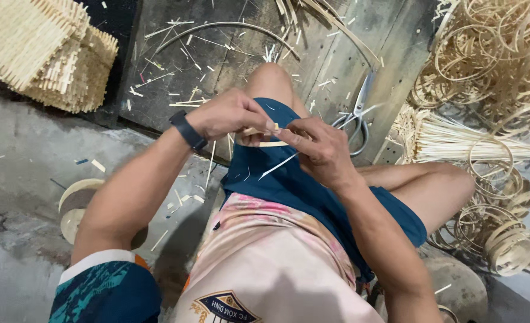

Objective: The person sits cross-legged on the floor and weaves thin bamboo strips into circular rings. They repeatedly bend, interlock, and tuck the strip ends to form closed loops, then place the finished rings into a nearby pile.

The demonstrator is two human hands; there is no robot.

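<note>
Both hands meet at mid-frame above the raised knee. Left hand (232,113), a dark band at its wrist, is curled narrow, fingertips pinched on a thin pale bamboo strip (272,143). Right hand (316,146) is also closed, thumb and fingers pinching the same strip from the other side; a sliver (279,165) slants down-left from under it over the blue shorts (295,185).

Scissors (356,116) lie just right of the hands on the dark wooden board (175,66), which is strewn with splinters. A long bent strip (217,27) arcs across the board at upper centre. Stacked woven mats (43,51) fill the upper left. Bamboo hoops (492,54) pile at upper right, more at lower right, with a bundle of sticks (456,140) between. No packages or signs can be made out.
</note>
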